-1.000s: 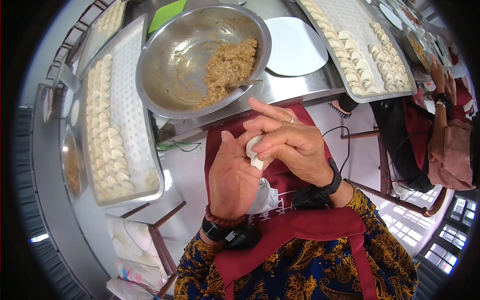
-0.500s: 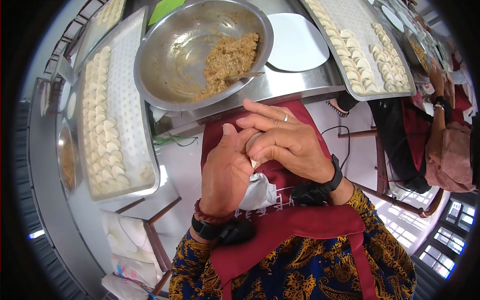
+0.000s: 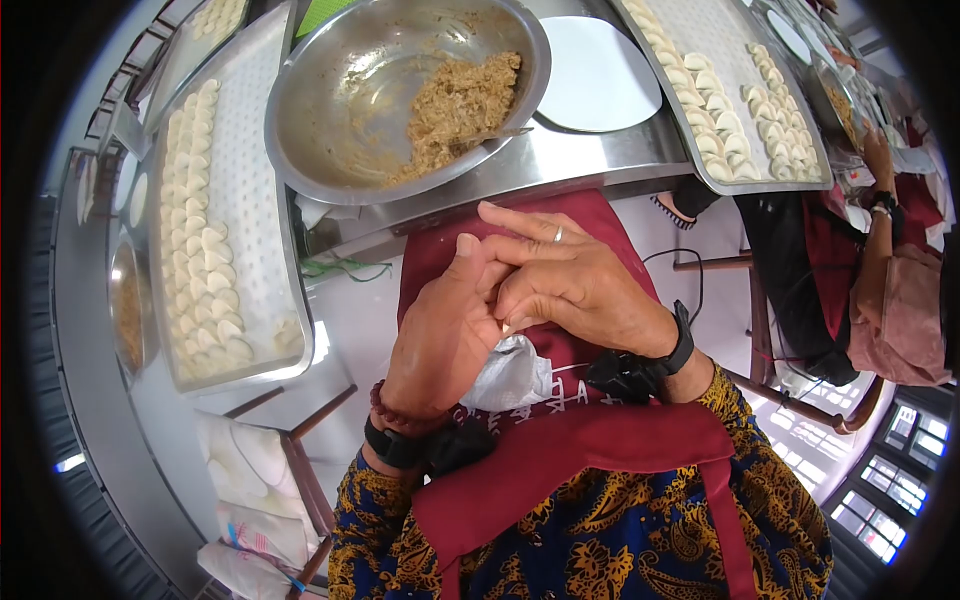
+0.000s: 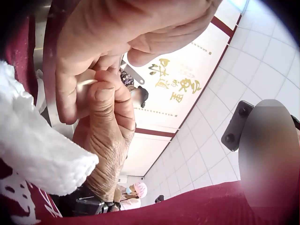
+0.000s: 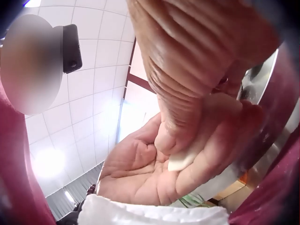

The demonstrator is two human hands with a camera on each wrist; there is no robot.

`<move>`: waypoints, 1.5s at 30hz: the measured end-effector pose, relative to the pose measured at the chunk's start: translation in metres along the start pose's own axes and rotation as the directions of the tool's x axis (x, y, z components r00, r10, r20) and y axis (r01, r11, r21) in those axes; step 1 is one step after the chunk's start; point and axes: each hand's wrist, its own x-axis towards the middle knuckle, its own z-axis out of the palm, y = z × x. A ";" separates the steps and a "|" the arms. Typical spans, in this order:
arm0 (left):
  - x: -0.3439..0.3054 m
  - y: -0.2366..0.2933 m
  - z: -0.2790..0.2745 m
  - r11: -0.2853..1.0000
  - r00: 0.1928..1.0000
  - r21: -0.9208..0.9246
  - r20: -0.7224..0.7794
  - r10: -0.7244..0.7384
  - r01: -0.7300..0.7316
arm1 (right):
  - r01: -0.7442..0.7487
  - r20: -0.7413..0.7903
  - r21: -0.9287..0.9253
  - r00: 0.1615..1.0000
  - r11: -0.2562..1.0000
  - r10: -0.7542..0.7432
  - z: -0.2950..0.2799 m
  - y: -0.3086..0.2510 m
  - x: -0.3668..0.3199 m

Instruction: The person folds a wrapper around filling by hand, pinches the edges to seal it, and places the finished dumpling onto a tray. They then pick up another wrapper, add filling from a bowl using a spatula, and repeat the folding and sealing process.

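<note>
Centre of the head view, and the dumpling (image 3: 506,327) is almost buried, just a pale tip peeping out between two hands; over to the right wrist and there it is, a pale wedge right of centre, the right hand (image 3: 585,288) pinching it with the thumb pressed on, the left hand (image 3: 437,335) cradling it on curled fingers; the left wrist gives only a sliver of it at upper left, yet it alone shows gold lettering (image 4: 176,84) on the wall and a pink cap (image 4: 140,189) at lower centre.

Now the head view's count: one dumpling in hand; one ring (image 3: 558,234); one big bowl (image 3: 335,110) at top centre, one small bowl (image 3: 124,258) at the left edge; one long tray (image 3: 245,200) at left, one right-hand tray (image 3: 722,45) at upper right; the rows on both overlap too much to number.
</note>
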 end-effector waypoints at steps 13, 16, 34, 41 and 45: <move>0.005 0.000 -0.012 0.971 0.996 0.237 0.093 -0.002 -0.021 | 0.058 0.060 0.002 0.996 0.998 -0.058 0.006 0.007 -0.004; 0.007 0.000 -0.015 0.996 0.997 0.081 0.050 -0.052 0.048 | -0.139 -0.002 0.096 0.990 0.986 0.140 0.000 -0.007 0.001; 0.012 -0.004 -0.003 0.968 1.000 -0.252 0.013 -0.012 0.015 | -0.117 -0.340 0.341 0.909 0.933 0.239 0.004 -0.004 0.000; 0.017 -0.012 -0.001 0.905 0.998 -0.424 0.037 0.046 -0.026 | 0.013 -0.385 0.203 0.921 0.979 0.067 0.006 0.008 -0.004; 0.018 -0.014 -0.006 0.915 0.998 -0.399 -0.026 0.057 -0.063 | -0.071 -0.474 0.096 0.874 0.993 0.108 0.000 -0.004 -0.004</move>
